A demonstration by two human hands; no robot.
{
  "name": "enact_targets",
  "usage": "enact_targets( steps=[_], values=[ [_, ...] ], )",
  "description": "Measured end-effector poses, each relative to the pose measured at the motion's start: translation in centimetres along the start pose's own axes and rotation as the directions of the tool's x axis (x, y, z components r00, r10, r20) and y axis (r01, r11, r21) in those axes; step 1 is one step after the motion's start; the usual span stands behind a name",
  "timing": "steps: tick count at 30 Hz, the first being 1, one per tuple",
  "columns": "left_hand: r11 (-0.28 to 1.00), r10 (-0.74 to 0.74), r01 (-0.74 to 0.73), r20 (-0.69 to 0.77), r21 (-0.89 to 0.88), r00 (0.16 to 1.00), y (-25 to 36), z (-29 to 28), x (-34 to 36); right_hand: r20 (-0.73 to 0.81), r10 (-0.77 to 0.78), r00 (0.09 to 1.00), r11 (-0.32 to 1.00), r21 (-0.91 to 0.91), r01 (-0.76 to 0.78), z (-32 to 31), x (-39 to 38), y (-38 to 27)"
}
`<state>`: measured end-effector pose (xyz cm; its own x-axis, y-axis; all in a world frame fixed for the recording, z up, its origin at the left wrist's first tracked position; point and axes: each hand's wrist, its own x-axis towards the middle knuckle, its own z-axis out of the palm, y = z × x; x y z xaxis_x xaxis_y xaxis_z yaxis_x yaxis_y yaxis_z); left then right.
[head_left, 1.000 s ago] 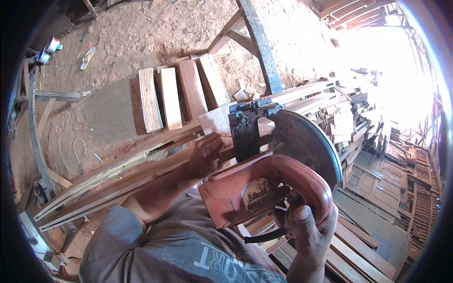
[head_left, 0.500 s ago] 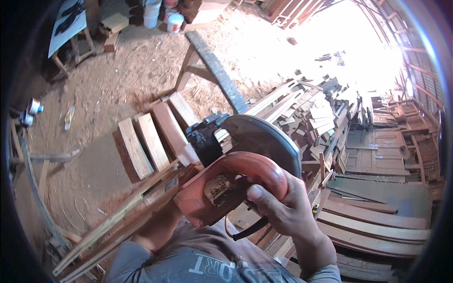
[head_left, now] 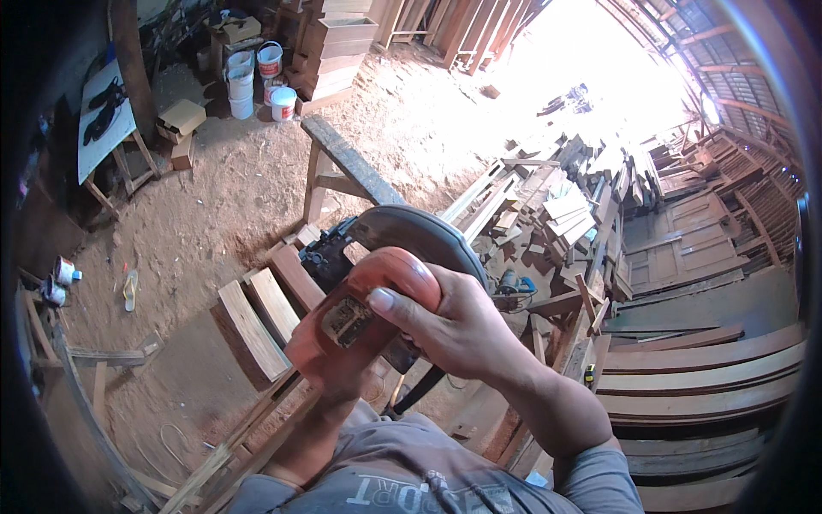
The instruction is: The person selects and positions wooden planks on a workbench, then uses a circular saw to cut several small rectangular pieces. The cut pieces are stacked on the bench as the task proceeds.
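An orange-red circular saw (head_left: 330, 343) is held up in front of my chest, clear of the timber below. Its dark rounded blade guard (head_left: 419, 236) points away from me, and black metal fittings (head_left: 330, 257) jut out on the left. My right hand (head_left: 462, 321) is closed around the looped rear handle, thumb lying across its near side. From the lower left my left hand (head_left: 342, 390) reaches up against the underside of the body; its fingers are hidden behind the saw. A dark cord (head_left: 421, 392) hangs below the handle.
Curved boards (head_left: 254, 330) lie left of the saw, beside a narrow trestle bench (head_left: 360, 167). An offcut pile (head_left: 565, 210) stands right, with a blue power tool (head_left: 512, 283) and yellow tape measure (head_left: 589, 373) nearer. Long planks (head_left: 702, 385) lie far right; buckets (head_left: 241, 86) stand at the back.
Both hands and the saw have shifted left and slightly up in the picture. The view has tilted, so more of the back wall and buckets shows. My right hand keeps its grip.
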<state>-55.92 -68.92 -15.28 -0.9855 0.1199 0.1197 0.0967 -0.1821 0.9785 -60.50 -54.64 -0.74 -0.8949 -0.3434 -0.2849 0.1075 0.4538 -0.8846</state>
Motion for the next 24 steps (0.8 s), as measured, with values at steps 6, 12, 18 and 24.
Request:
enact_targets(
  steps=[6, 12, 18, 24],
  values=[
    [0.876, 0.291, -0.256, -0.025, 0.409, 0.956, -15.5, 1.6, -3.9, -0.077, -0.171, 0.982, 0.984, 0.033, 0.174, 0.1, 0.7, 1.0],
    [0.863, 0.276, -0.249, 0.004, 0.439, 0.961, -13.8, 1.8, -2.2, -0.230, -0.007, 0.973, 0.989, 0.145, 0.042, -2.4, -5.9, 1.4],
    [0.945, 0.180, -0.060, -0.360, 0.320, 0.916, -16.4, 1.7, -1.7, -0.504, 0.144, 0.851, 0.966, 0.259, -0.010, -6.8, -16.0, 11.4],
    [0.982, -0.146, 0.079, -0.431, -0.170, 0.891, -12.9, -0.7, 0.7, -0.651, 0.183, 0.737, 0.947, 0.318, 0.046, -9.5, -21.1, 26.1]
  ],
)
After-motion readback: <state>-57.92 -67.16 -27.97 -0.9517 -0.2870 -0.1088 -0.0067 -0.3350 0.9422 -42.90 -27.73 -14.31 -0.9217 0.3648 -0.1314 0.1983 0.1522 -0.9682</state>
